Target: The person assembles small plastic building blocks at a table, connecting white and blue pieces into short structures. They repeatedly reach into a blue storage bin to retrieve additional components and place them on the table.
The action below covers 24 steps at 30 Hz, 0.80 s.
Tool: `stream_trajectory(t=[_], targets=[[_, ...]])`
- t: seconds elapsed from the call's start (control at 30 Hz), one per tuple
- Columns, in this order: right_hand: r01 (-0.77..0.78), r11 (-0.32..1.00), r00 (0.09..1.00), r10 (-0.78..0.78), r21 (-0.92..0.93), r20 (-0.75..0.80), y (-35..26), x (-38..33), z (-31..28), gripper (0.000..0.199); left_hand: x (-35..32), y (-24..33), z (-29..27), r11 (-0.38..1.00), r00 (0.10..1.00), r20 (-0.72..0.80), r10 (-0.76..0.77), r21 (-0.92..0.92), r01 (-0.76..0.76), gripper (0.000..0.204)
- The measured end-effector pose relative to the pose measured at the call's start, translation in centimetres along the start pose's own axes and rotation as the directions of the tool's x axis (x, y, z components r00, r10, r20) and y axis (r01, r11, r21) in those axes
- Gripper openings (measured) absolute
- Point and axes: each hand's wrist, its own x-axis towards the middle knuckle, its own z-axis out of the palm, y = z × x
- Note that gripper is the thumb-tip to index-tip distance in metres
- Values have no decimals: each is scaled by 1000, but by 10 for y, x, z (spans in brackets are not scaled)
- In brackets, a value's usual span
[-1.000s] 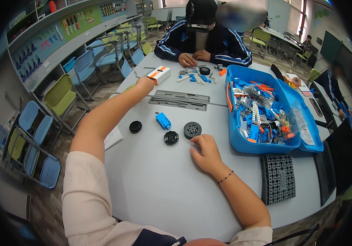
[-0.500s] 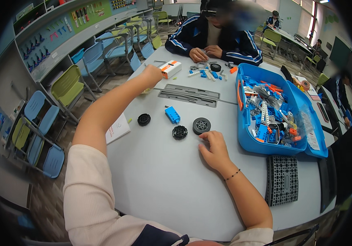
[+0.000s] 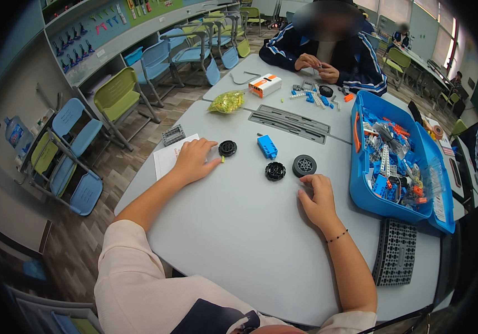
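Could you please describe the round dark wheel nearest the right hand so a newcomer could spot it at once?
On the pale grey table, find the large open blue plastic case at the right. To its left, just beyond the bare right hand, lies a round black-rimmed wheel. Its grey patterned face sets it apart from the all-black notched wheel on its left.
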Motion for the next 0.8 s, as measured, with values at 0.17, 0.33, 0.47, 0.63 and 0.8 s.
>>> stream_trajectory(t=[0.17, 0.33, 0.47, 0.63, 0.8], targets=[[-1, 1000, 1000, 1, -5, -2, -1, -1, -2, 24, 5, 21, 10, 989, 997, -71, 32, -142, -42, 38], [13, 1000, 1000, -13, -10, 25, 1, 0, -3, 24, 8, 25, 10, 983, 994, 12, 112, -146, -109, 33], [9, 1000, 1000, -10, 24, 7, 2, -1, -1, 23, 7, 27, 13, 968, 978, -112, 177, -161, -194, 28], [-6, 1000, 1000, 5, 21, 13, 1, -1, -1, 24, 9, 32, 19, 968, 974, -154, 165, -166, -190, 27], [26, 1000, 999, -26, -15, 21, 1, 1, -3, 23, 18, 30, 27, 948, 978, -167, 127, -270, -169, 27]])
